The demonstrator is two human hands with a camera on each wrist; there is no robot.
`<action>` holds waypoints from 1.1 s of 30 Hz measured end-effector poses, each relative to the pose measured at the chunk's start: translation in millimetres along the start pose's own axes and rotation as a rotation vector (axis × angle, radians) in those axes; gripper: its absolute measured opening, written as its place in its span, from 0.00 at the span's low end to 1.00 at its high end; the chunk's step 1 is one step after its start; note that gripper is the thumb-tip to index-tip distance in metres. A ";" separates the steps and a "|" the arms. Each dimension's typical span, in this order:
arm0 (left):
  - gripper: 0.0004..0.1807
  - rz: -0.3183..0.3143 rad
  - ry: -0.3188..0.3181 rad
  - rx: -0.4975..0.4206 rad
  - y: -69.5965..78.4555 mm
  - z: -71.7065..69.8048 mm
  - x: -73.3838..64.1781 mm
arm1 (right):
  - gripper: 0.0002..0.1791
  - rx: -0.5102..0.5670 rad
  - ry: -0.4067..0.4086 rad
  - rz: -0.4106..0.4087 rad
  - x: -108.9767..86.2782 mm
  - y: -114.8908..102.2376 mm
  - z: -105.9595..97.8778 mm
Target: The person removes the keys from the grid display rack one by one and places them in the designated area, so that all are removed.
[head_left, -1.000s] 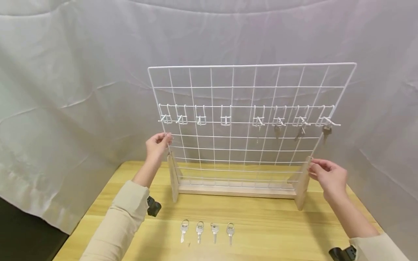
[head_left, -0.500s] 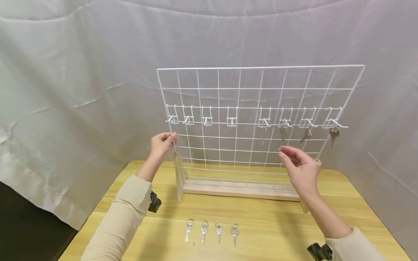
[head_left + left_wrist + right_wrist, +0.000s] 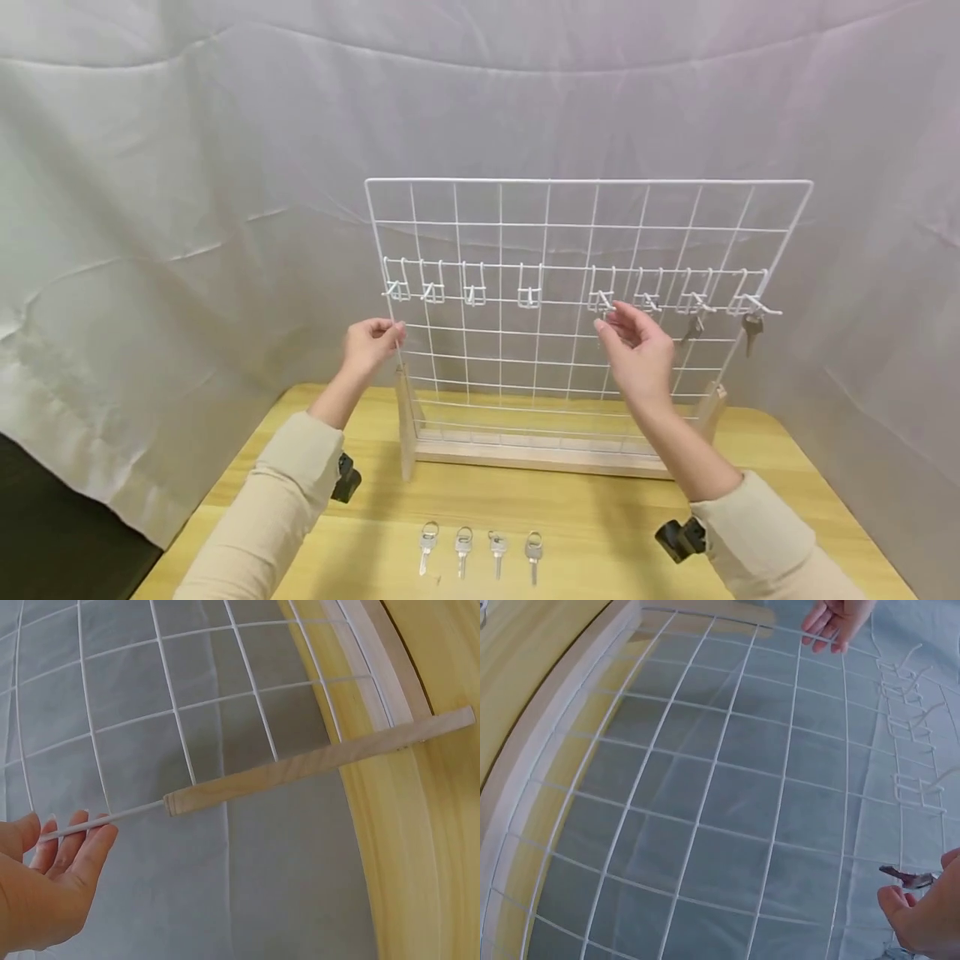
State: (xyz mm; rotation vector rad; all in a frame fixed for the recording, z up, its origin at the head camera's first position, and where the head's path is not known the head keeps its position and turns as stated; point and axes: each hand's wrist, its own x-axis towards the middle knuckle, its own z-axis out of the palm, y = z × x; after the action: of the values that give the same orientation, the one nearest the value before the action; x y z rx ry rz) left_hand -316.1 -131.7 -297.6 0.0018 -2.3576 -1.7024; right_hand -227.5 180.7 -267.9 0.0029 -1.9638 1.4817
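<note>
A white wire grid [image 3: 588,181] stands upright in a wooden stand [image 3: 525,456], with a row of white hooks across it. My left hand [image 3: 367,346] holds the grid's left side wire, thumb on one side and fingers on the other in the left wrist view. At the fifth hook from the left is my right hand [image 3: 641,354], thumb and fingers parted. In the right wrist view a hanging key [image 3: 906,877] lies between that thumb and the fingers. Another key [image 3: 752,329] hangs from the far right hook, and one [image 3: 695,327] from the hook beside it.
Several silver keys with rings, among them the leftmost key [image 3: 427,543], lie in a row on the yellow wooden table [image 3: 585,542] in front of the stand. The hooks on the left half, such as this hook [image 3: 529,297], bear no keys. Grey cloth [image 3: 187,167] surrounds the table.
My right hand has left the stand's right upright and moved up and left to the fifth hook. My left hand stays on the grid's left edge. The head view has shifted slightly.
</note>
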 end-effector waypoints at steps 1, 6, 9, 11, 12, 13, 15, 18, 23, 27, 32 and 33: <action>0.16 -0.003 -0.005 0.007 -0.1 0.4 0.1 | 0.18 -0.008 0.007 0.004 0.5 0.2 1.4; 0.16 -0.007 -0.005 0.026 -1.7 0.8 -0.9 | 0.14 0.028 0.037 0.037 1.6 0.3 7.9; 0.16 -0.008 -0.007 0.033 -3.8 -0.2 -2.6 | 0.13 0.080 0.048 0.087 1.0 0.9 10.0; 0.15 -0.018 -0.007 0.033 -5.0 -1.1 -4.3 | 0.13 0.112 0.048 0.119 -0.2 1.9 10.5; 0.15 -0.025 -0.007 0.038 -5.8 -1.7 -4.9 | 0.12 0.120 0.050 0.129 -0.9 3.0 10.6; 0.15 -0.033 -0.007 0.042 -6.5 -2.4 -5.5 | 0.11 0.130 0.056 0.137 -1.7 4.2 10.7; 0.15 -0.041 -0.008 0.060 -6.8 -3.2 -6.3 | 0.10 0.150 0.075 0.133 -2.8 6.3 10.2; 0.15 -0.039 -0.003 0.081 -5.6 -2.9 -5.3 | 0.10 0.194 0.091 0.109 -2.7 7.8 8.9; 0.14 -0.021 0.004 0.067 -0.3 1.6 -0.5 | 0.10 0.272 0.104 0.091 1.1 6.4 5.7; 0.14 -0.025 0.009 0.046 1.1 3.4 2.3 | 0.08 0.300 0.108 0.109 2.4 4.2 3.0; 0.14 -0.025 0.013 0.048 1.1 3.4 2.8 | 0.01 0.346 0.107 0.120 1.6 1.8 0.3; 0.14 -0.022 0.010 0.050 1.4 3.4 2.9 | 0.02 0.357 0.109 0.118 1.4 1.5 -0.2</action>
State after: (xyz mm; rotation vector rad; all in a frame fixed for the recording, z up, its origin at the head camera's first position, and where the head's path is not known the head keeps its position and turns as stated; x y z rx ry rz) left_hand -319.3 -128.5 -296.7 0.0450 -2.4003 -1.6493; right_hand -229.1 181.9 -268.5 -0.0385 -1.6158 1.8519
